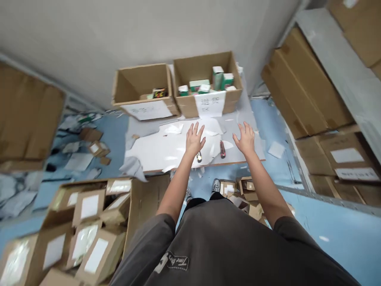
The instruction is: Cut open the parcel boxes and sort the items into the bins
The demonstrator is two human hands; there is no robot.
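A dark grey short-sleeved shirt [226,242] is nearest. Beyond, a slim red-and-black tool [222,149] lies on the white-topped table [154,155] between the left hand [194,140] and right hand [246,138], both spread-fingered, gripping nothing. Farther stands an open brown cardboard box [187,107] holding green-and-white cartons [218,78].

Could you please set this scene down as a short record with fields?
Left hand: open, empty, over the table
Right hand: open, empty, right of the red tool
Left box: a few small items inside
Right box: green-and-white cartons inside
Floor, lower left: big box of labelled parcels
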